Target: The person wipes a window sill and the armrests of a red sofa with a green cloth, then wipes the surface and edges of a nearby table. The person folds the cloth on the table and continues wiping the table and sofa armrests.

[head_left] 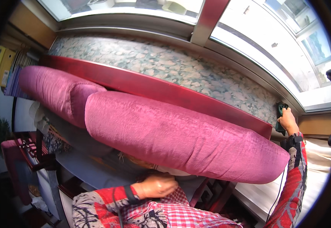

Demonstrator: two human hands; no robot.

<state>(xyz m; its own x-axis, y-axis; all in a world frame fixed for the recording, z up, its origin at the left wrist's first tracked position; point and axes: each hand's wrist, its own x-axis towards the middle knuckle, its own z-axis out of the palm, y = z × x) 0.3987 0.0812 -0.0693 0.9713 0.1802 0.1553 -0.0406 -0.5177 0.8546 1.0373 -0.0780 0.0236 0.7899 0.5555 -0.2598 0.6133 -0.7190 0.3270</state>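
My right hand [288, 120] reaches far out to the right and grips a dark green cloth [280, 128]. The cloth rests at the right end of a windowsill [154, 60] with a mottled green and cream leaf pattern, close to the window frame. My left hand [157, 185] is closed in front of my body, by the red checked apron [188, 217]. Its fingers curl under, so anything inside them is hidden. Between my hands and the sill lies a long pink plush cushion [184, 136], below a dark red wooden rail [150, 85].
A second pink cushion [57, 89] adjoins on the left. Yellow folders [5, 67] and books stand at the far left, above a green plant [0, 133]. Large window panes [264, 53] line the far side. A thin dark cord [277, 193] hangs near my right sleeve.
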